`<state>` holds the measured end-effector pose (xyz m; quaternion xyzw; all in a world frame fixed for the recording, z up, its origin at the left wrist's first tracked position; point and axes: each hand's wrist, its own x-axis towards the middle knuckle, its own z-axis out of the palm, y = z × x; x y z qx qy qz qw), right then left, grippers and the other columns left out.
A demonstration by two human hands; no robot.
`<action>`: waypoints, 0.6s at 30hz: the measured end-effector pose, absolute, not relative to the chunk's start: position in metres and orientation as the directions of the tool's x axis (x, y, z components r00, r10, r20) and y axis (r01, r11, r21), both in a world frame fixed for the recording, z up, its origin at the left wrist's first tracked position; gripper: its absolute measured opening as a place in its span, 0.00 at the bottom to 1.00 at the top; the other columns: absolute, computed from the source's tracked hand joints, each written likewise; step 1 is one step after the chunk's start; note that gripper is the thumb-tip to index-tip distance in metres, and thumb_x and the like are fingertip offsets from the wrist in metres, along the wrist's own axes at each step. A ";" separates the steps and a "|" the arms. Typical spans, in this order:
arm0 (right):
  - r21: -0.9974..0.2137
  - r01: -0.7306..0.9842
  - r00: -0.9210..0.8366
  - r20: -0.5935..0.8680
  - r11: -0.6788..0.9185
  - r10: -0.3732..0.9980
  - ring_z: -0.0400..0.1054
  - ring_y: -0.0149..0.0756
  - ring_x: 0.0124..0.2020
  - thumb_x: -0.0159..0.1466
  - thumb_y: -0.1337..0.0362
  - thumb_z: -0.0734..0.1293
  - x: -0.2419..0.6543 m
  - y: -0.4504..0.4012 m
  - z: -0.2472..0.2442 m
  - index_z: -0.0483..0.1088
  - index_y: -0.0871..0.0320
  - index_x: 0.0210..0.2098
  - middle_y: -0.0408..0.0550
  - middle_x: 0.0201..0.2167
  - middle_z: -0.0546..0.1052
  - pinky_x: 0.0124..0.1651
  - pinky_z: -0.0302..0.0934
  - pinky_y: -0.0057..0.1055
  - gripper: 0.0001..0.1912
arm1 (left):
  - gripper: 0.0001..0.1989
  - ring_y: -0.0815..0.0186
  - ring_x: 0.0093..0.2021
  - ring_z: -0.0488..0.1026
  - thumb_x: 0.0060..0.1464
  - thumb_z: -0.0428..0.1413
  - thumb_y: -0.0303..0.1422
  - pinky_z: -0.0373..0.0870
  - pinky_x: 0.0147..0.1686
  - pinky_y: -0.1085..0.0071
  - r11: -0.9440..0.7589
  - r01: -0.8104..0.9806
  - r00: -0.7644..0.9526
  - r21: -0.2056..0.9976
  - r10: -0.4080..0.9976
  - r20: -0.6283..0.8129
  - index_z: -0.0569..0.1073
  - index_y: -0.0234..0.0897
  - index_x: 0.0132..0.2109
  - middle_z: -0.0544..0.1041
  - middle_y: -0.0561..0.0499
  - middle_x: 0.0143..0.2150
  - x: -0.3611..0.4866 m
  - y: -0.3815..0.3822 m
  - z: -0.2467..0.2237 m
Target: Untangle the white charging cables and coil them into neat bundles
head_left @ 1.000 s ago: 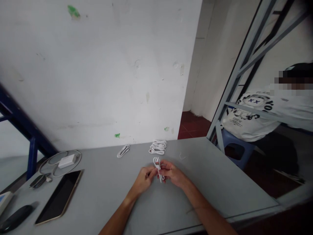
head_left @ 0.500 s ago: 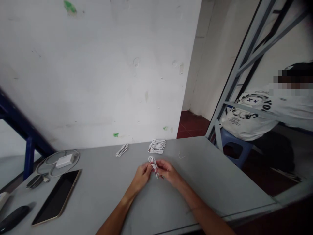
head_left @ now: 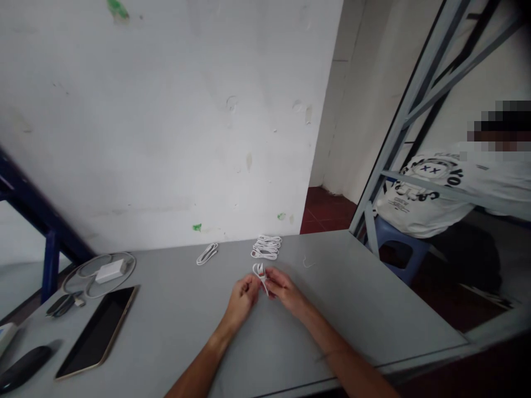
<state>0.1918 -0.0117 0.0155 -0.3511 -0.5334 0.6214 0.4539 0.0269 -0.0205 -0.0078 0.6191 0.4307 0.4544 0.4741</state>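
A white cable, coiled into a small bundle, is held up over the grey table between my two hands. My right hand grips the bundle from the right, thumb and fingers closed round its middle. My left hand is closed, its thumb and fingertips pinched against the bundle's left side; exactly which strand lies in them is too small to tell. Just beyond, several coiled white cables lie side by side on the table. Another coiled white cable rests apart, to their left.
A thin white strand lies on the table at the right. On the left are a tablet, a white power adapter with its cord, and a dark mouse. A person sits beyond the metal frame at right.
The bundle has turned slightly in my right hand, and an orange-red patch shows on it. My left fingers have shifted a little down and curled tighter at its left side.
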 end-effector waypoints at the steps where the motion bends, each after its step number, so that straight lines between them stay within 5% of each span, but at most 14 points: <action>1: -0.986 -0.156 -0.340 0.112 0.061 0.934 0.62 0.30 0.24 0.53 0.55 0.69 0.192 -0.010 0.014 0.72 0.51 0.38 0.39 0.26 0.72 0.28 0.56 0.27 0.14 | 0.26 0.72 0.18 0.51 0.60 0.53 0.59 0.53 0.20 0.72 -0.064 -0.011 0.229 0.998 0.971 0.064 0.65 0.41 0.30 0.58 0.59 0.19 0.029 -0.020 -0.009; 4: -0.977 -0.115 -0.309 0.207 0.180 0.928 0.66 0.36 0.35 0.54 0.56 0.69 0.192 -0.006 0.013 0.73 0.52 0.38 0.44 0.35 0.75 0.36 0.60 0.30 0.13 | 0.28 0.75 0.17 0.45 0.53 0.58 0.62 0.47 0.19 0.73 0.072 -0.138 0.280 0.988 0.959 -0.031 0.64 0.41 0.31 0.56 0.62 0.18 0.031 -0.016 -0.009; 7: -0.976 -0.139 -0.318 0.203 0.166 0.926 0.67 0.40 0.39 0.55 0.56 0.68 0.194 -0.006 0.015 0.73 0.54 0.38 0.45 0.37 0.75 0.40 0.60 0.32 0.13 | 0.28 0.72 0.18 0.53 0.55 0.58 0.61 0.50 0.21 0.72 -0.047 -0.021 0.260 0.999 0.964 0.051 0.66 0.40 0.31 0.61 0.59 0.16 0.027 -0.014 -0.006; 13: -0.968 0.087 -0.365 0.190 0.237 0.911 0.61 0.32 0.27 0.59 0.52 0.64 0.194 -0.009 0.010 0.71 0.55 0.34 0.38 0.24 0.69 0.30 0.55 0.27 0.14 | 0.28 0.71 0.19 0.61 0.57 0.56 0.61 0.57 0.23 0.72 -0.073 0.085 0.293 0.994 0.955 0.045 0.68 0.39 0.30 0.69 0.56 0.19 0.025 -0.016 -0.002; 18: -0.998 0.035 -0.485 -0.056 -0.045 0.873 0.50 0.25 0.17 0.59 0.46 0.61 0.199 -0.012 0.009 0.65 0.55 0.28 0.33 0.18 0.59 0.20 0.46 0.25 0.18 | 0.22 0.70 0.22 0.62 0.57 0.60 0.52 0.59 0.26 0.72 -0.153 0.193 0.276 0.969 0.956 0.096 0.68 0.38 0.29 0.68 0.57 0.21 0.020 -0.014 -0.005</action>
